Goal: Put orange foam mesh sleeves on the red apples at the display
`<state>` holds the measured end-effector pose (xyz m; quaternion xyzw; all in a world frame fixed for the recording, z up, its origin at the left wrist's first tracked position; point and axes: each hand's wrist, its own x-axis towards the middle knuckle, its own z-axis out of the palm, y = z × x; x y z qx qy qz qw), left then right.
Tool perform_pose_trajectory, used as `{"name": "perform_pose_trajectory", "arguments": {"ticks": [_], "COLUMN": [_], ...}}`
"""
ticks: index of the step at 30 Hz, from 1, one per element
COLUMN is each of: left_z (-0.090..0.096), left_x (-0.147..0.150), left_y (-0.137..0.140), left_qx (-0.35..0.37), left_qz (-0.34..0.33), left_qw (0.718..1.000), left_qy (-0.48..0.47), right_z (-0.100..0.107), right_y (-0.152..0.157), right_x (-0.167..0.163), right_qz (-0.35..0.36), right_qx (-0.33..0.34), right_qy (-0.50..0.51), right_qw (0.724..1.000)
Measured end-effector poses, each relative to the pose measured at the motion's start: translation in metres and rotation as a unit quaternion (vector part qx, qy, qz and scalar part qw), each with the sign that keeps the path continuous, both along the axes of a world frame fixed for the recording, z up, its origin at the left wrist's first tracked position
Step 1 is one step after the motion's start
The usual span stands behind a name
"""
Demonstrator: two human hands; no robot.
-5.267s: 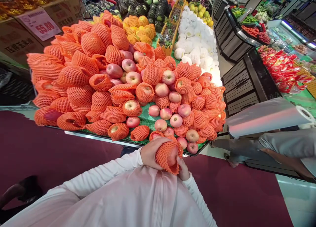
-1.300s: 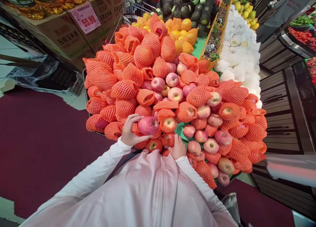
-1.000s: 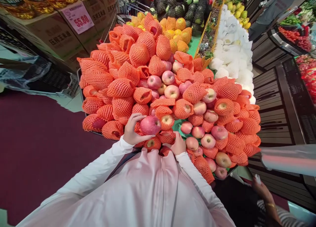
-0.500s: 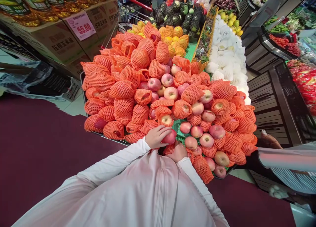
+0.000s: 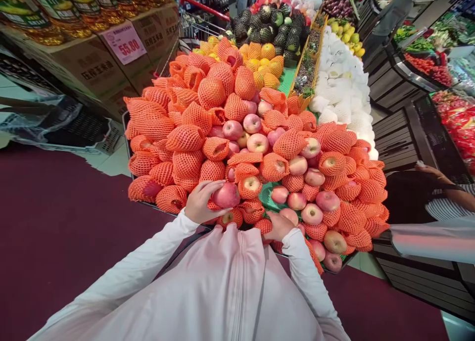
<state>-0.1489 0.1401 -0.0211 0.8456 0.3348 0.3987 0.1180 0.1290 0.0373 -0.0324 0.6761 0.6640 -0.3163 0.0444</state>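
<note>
My left hand (image 5: pixel 204 202) grips a bare red apple (image 5: pixel 226 195) from its left side, thumb below and fingers above, at the front edge of the apple pile. My right hand (image 5: pixel 282 226) is curled beside an orange foam net (image 5: pixel 263 226) and holds it at the front edge. Whether an apple sits inside that net is hidden. Between the hands lie netted apples (image 5: pixel 252 211). A bare patch of green mat (image 5: pixel 266 195) shows just beyond them. Several unwrapped apples (image 5: pixel 311 213) lie right of the patch.
Netted dark fruit (image 5: pixel 265 26) and white-wrapped fruit (image 5: pixel 339 88) lie farther back. Cartons (image 5: pixel 85 66) with oil bottles stand at left, near a black crate (image 5: pixel 79 128). Another person's arm (image 5: pixel 434 172) is at right. A red-handled cart (image 5: pixel 204 9) stands behind.
My left hand has moved left with the red apple, away from my right hand. My right hand has shifted slightly right with the foam net. A person at right has moved.
</note>
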Motion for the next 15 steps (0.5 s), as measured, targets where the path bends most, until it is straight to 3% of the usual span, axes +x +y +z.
{"name": "perform_pose_trajectory", "arguments": {"ticks": [6, 10, 15], "left_z": [0.001, -0.002, -0.004], "left_x": [-0.006, -0.001, 0.002], "left_y": [-0.002, -0.005, -0.007], "left_qx": [-0.002, -0.011, -0.009], "left_qz": [0.034, 0.024, 0.002], "left_qw": [0.999, 0.999, 1.0], "left_qy": [-0.01, -0.021, -0.026], "right_z": [-0.011, -0.024, -0.037], "right_y": [-0.003, -0.002, 0.011], "right_x": [-0.017, -0.006, 0.002], "right_qz": [0.003, -0.014, -0.08], "right_qx": [-0.014, -0.007, 0.027], "right_qy": [0.0, 0.056, 0.115], "right_qw": [1.0, 0.998, 0.99]}}
